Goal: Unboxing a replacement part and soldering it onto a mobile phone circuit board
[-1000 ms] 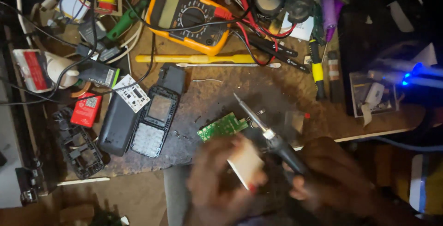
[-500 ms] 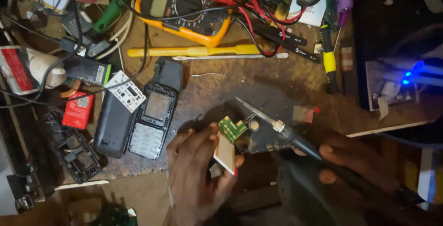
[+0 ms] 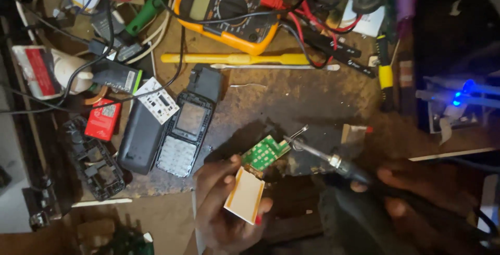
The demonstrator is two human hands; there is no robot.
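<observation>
The left hand (image 3: 224, 208) pinches a small green circuit board (image 3: 264, 153) with a pale screen, fingers (image 3: 225, 167) closed on its lower end, just above the desk (image 3: 291, 99). The right hand (image 3: 411, 192) grips a soldering iron (image 3: 333, 160), fingers wrapped shut around the handle, tip touching the board's far edge. A slip could burn the nearby thumb or scorch the board. The right hand is dark and blurred.
</observation>
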